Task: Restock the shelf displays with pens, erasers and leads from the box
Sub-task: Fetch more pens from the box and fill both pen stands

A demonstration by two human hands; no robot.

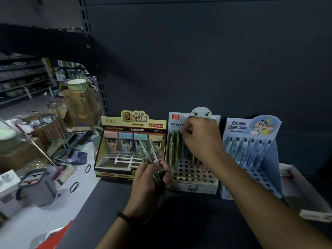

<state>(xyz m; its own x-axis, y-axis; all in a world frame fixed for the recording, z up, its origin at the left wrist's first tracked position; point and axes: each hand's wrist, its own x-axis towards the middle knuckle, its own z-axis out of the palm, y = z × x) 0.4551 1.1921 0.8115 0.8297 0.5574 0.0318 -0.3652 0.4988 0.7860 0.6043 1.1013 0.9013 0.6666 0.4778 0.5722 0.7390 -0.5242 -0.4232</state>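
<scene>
The left hand (150, 178) is gripping a bundle of green pens (149, 153), fingers curled round them, just in front of the lead display (133, 123) and beside the middle pen display (195, 178). The right hand (201, 141) is hovering over that middle display's back rows, its curled fingertips pinching the top of a single pen (186, 130), mostly hidden by the hand. A blue pen display (251, 126) is standing just beside it on the dark shelf (179, 221)
</scene>
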